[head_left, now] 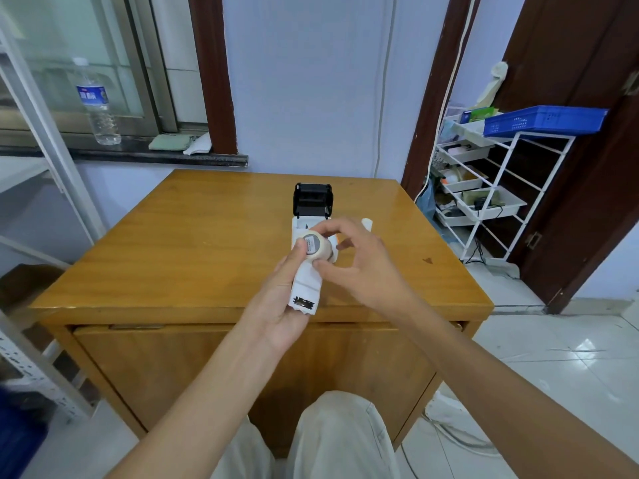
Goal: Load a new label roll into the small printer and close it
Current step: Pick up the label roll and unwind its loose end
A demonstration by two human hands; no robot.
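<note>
Both forearms are bare from the bottom edge of the view up to the wrists, with no sleeves showing. The left hand [287, 292] and right hand [356, 264] wear no gloves, rings or watch. Light beige trousers [340, 440] of plain cloth cover the knees.

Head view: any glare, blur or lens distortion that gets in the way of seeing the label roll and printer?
Head view: wide-angle bending bows the frame edges; soft glare streaks the table top near its far edge; the label roll and open printer are fairly sharp at centre, evenly lit, with the hands covering part of the printer's body.
</note>
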